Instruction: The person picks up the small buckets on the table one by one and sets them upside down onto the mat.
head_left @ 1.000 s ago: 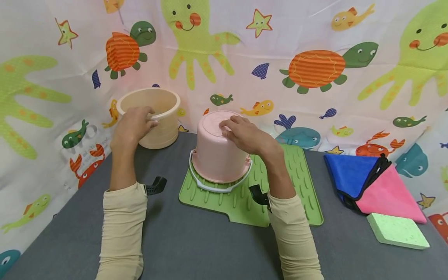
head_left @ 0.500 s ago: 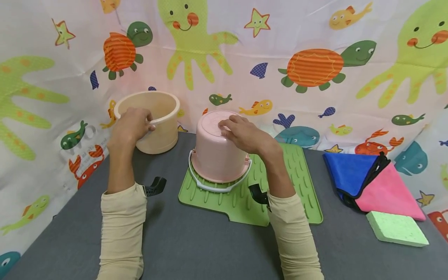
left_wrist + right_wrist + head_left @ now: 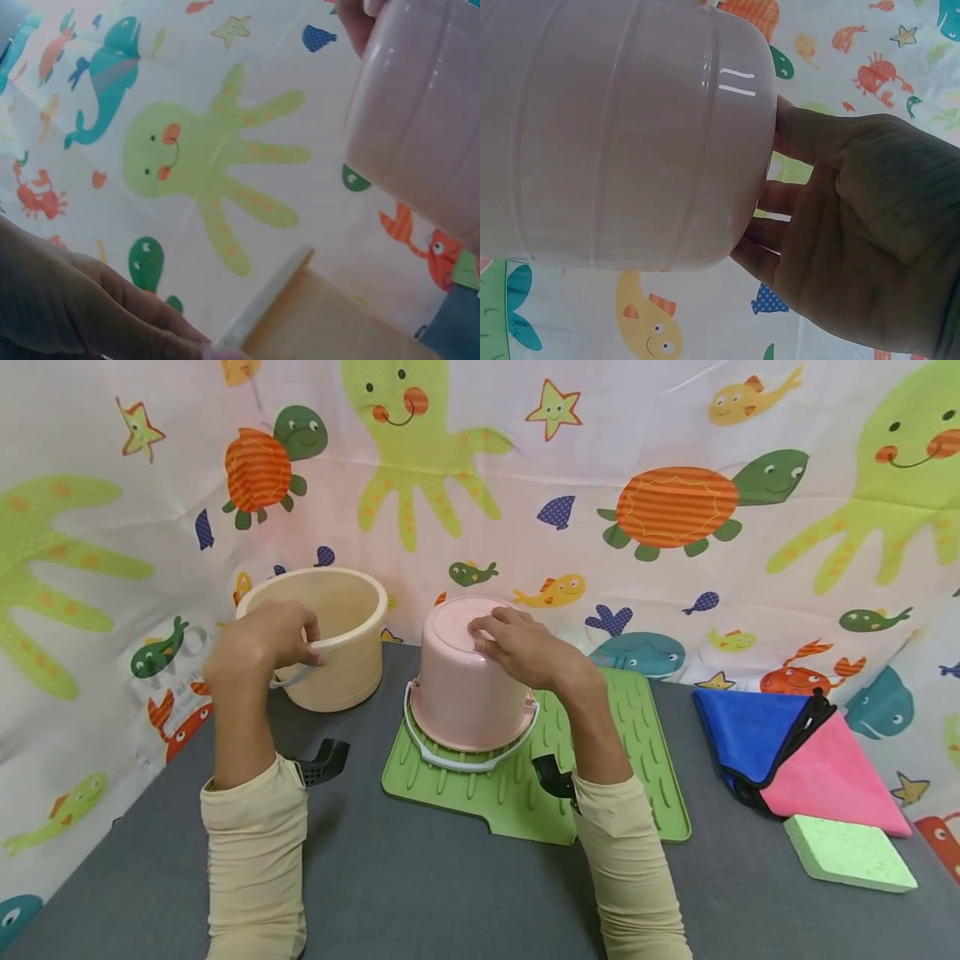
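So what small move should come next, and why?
Perhaps draw the cream bucket nearer the upturned pink bucket with the left hand: that hand grips the cream rim, a gap separates the buckets, and the right hand touches the pink one's base.

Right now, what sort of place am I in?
Probably a makeshift household cleaning station, though the room beyond is hidden: a sea-animal printed sheet hangs behind, and a cream bucket, an upturned pink bucket and a green sponge are out.
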The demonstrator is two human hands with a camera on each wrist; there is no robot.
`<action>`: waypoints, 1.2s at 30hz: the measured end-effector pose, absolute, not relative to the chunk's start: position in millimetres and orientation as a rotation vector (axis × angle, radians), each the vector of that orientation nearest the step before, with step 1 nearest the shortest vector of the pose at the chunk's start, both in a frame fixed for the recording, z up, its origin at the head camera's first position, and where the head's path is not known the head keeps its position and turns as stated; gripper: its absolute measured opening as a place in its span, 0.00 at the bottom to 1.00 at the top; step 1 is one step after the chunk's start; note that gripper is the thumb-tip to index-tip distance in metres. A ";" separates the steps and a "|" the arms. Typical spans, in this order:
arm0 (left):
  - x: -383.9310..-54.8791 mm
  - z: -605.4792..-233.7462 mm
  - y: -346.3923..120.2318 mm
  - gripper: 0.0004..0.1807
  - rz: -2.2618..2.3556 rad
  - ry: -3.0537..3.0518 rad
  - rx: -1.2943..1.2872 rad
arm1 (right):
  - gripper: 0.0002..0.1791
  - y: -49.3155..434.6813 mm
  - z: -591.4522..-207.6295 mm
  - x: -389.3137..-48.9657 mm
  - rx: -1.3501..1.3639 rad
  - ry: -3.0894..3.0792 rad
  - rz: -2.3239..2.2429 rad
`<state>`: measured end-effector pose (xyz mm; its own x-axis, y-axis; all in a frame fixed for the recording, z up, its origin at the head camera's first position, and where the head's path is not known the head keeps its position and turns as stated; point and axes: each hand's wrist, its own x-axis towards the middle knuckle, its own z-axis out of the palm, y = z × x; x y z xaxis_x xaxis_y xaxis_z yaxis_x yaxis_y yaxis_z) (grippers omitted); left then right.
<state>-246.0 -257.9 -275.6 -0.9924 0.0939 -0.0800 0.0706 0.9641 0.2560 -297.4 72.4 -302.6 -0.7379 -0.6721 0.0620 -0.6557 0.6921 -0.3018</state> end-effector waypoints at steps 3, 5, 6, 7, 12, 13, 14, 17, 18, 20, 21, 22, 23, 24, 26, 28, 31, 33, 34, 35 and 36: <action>-238.4 -272.0 -257.8 0.13 0.370 2.948 0.070 | 0.21 70.7 -302.7 -296.8 -1.112 2.831 -0.484; -233.9 -269.6 -256.7 0.13 0.356 2.915 0.043 | 0.21 70.1 -302.5 -296.7 -1.111 2.831 -0.479; -232.1 -268.4 -256.1 0.12 0.348 2.906 0.041 | 0.21 70.0 -302.3 -296.7 -1.109 2.832 -0.475; -230.3 -267.1 -255.3 0.12 0.339 2.898 0.042 | 0.21 70.1 -302.2 -296.8 -1.104 2.832 -0.474; -223.1 -262.2 -254.7 0.11 0.338 2.859 0.072 | 0.21 71.8 -302.2 -298.0 -1.089 2.834 -0.469; -221.2 -261.3 -255.9 0.11 0.348 2.845 0.085 | 0.21 72.1 -302.3 -298.1 -1.088 2.833 -0.472; -219.3 -260.7 -258.0 0.12 0.367 2.831 0.101 | 0.21 72.5 -302.3 -298.0 -1.092 2.833 -0.474; -213.7 -259.4 -266.7 0.12 0.445 2.780 0.147 | 0.21 72.6 -302.2 -298.0 -1.098 2.832 -0.480; -211.3 -259.3 -270.5 0.12 0.473 2.764 0.159 | 0.21 72.3 -302.2 -298.0 -1.108 2.834 -0.476; -206.4 -259.4 -278.3 0.12 0.517 2.747 0.163 | 0.21 71.2 -302.7 -298.5 -1.129 2.838 -0.465; -204.4 -259.8 -281.9 0.11 0.529 2.740 0.161 | 0.21 70.5 -303.0 -298.8 -1.132 2.838 -0.462; -202.2 -260.5 -285.4 0.11 0.537 2.736 0.160 | 0.21 69.8 -303.3 -298.9 -1.137 2.838 -0.459; -200.3 -261.4 -288.8 0.10 0.547 2.735 0.166 | 0.21 69.2 -303.6 -299.0 -1.133 2.837 -0.457; -198.6 -262.1 -292.1 0.10 0.551 2.735 0.175 | 0.21 68.7 -304.3 -299.5 -1.128 2.835 -0.454; -195.8 -263.7 -297.8 0.11 0.544 2.750 0.197 | 0.22 67.6 -304.7 -299.6 -1.120 2.828 -0.459; -194.3 -264.3 -302.0 0.15 0.544 2.752 0.207 | 0.22 67.0 -304.5 -299.4 -1.121 2.825 -0.456; -195.2 -264.5 -303.9 0.24 0.545 2.751 0.203 | 0.22 67.6 -303.8 -299.2 -1.123 2.827 -0.464; -198.5 -264.7 -301.5 0.27 0.566 2.716 0.189 | 0.22 68.9 -303.8 -299.5 -1.120 2.829 -0.469; -200.4 -265.1 -299.3 0.27 0.564 2.702 0.180 | 0.21 69.7 -303.7 -299.6 -1.121 2.831 -0.469; -202.3 -265.6 -296.8 0.26 0.576 2.683 0.165 | 0.21 70.3 -303.8 -299.6 -1.116 2.831 -0.473; -203.9 -265.9 -294.0 0.25 0.588 2.665 0.158 | 0.22 70.8 -303.8 -299.6 -1.113 2.830 -0.472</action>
<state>-203.9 -294.0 -265.9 -0.9116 0.1933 -0.3627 0.0227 0.9048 0.4252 -299.6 70.8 -303.8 -0.7364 -0.6745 0.0520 -0.6548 0.6914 -0.3051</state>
